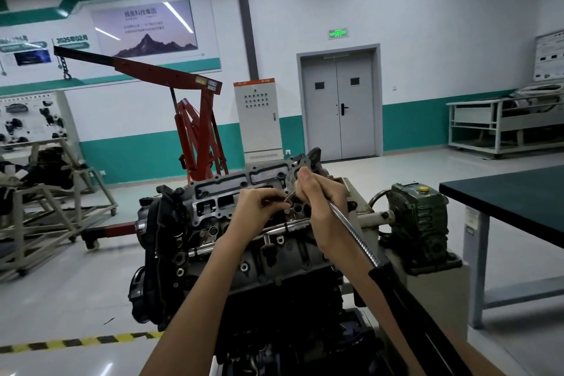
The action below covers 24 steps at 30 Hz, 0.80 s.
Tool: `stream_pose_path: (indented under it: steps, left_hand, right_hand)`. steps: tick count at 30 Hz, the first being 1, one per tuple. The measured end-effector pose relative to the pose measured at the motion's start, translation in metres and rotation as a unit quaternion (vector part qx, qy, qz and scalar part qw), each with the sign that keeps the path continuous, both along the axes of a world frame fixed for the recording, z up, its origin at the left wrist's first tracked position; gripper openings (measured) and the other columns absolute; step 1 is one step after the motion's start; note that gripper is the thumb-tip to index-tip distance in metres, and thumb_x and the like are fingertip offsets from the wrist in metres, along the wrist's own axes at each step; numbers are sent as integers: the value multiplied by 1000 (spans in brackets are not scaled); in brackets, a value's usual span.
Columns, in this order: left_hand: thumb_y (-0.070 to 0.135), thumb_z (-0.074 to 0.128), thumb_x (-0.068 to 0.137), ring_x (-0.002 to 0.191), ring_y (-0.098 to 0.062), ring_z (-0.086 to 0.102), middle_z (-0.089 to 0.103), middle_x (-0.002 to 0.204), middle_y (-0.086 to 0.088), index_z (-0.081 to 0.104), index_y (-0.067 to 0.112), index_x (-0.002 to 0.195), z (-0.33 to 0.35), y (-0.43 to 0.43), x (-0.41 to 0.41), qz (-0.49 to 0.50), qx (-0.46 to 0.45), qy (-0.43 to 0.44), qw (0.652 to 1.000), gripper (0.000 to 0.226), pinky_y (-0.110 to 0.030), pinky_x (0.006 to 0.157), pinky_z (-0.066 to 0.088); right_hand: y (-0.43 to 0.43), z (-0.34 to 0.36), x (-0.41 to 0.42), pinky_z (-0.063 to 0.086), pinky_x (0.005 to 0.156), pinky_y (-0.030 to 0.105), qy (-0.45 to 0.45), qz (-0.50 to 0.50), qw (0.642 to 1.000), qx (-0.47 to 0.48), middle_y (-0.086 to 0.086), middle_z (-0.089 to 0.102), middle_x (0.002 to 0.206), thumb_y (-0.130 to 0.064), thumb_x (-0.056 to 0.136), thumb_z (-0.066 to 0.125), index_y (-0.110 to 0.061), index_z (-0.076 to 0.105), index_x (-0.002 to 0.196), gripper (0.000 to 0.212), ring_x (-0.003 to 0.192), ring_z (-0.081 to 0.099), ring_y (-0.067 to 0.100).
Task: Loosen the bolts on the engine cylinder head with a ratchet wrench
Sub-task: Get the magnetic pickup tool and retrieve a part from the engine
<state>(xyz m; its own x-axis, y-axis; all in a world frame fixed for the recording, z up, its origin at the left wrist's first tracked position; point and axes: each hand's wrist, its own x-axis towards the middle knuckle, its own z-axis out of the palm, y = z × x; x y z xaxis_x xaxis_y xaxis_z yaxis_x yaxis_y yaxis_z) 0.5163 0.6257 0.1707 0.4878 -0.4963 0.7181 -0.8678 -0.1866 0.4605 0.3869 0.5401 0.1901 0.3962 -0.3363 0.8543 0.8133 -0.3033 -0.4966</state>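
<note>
— How are the hands sitting?
— Both arms are reaching forward over the engine (244, 253). The right hand (317, 201) is gripping the bendy metal shaft of a long tool (351, 226). The left hand (262, 207) is curling its fingers and pinching the tool's tip.
— Where is the tip?
— Between both hands, on the engine's top.
— And room?
— Open floor is lying left; a green gearbox (418, 217) is standing close right, a dark table (518, 201) beyond.

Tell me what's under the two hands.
The cylinder head, an open bore showing between the left hand and right hand, both holding a flexible tool. Any bolt beneath the fingers is covered.
</note>
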Motion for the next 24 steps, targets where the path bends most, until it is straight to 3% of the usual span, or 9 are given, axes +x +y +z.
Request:
stream_pose_path:
  steps: [2,4,8,14,16,19,22,24]
  left_hand:
    - [6,76,76,68,-21,65,72,76,-9,75,0,87,1,0,-4,2,0,-9,1000,12,-18,66,48]
    - [6,76,76,64,-9,64,73,76,-8,76,1,89,5,0,-8,-2,-8,-8,1000,14,-15,65,48]
    - [6,78,74,56,7,58,71,74,-5,75,1,93,14,0,-14,2,-17,11,1000,20,-7,61,43]
    - [11,79,73,68,-8,66,74,82,-5,76,4,93,25,-3,-25,-1,-16,-19,1000,21,-16,70,51]
    - [11,79,73,73,-13,69,74,84,-5,76,5,93,30,-5,-30,-2,-17,-21,1000,21,-19,74,53]
    - [11,80,72,72,-14,70,74,82,-5,76,5,93,38,-10,-36,-7,-30,-31,999,23,-14,72,51]
    - [14,80,72,70,-8,69,75,82,-4,76,7,95,46,-16,-44,-18,-21,-46,999,24,-11,72,51]
    - [15,80,72,71,-10,69,75,83,-5,76,8,95,52,-20,-51,-23,-17,-60,998,24,-14,73,53]
  right_hand:
    - [0,0,-2,29,50,18,0,3,1000,6,-10,34,47,-35,90,41,-33,40,49,41,47,29,6]
    - [-1,4,-5,29,51,21,-6,10,1000,15,-8,32,48,-37,90,41,-31,38,50,41,48,29,10]
    - [-4,15,-13,30,53,39,-8,26,999,36,-5,31,50,-37,90,42,-28,38,50,42,51,29,18]
    - [-7,21,-23,30,53,43,-48,41,997,37,-7,32,48,-34,91,42,-29,40,50,42,50,29,21]
    - [-9,26,-26,33,54,40,-62,39,996,43,-7,34,50,-34,91,42,-29,41,51,40,51,31,19]
    - [-16,31,-25,32,54,25,-56,53,995,61,-8,34,53,-29,91,43,-26,41,55,36,54,31,13]
    - [-20,34,-19,35,56,19,-29,79,991,102,-4,31,53,-22,91,43,-17,38,56,36,54,31,13]
    - [-21,37,-18,34,54,19,-29,95,987,129,-6,29,51,-19,90,44,-20,36,52,39,52,28,12]
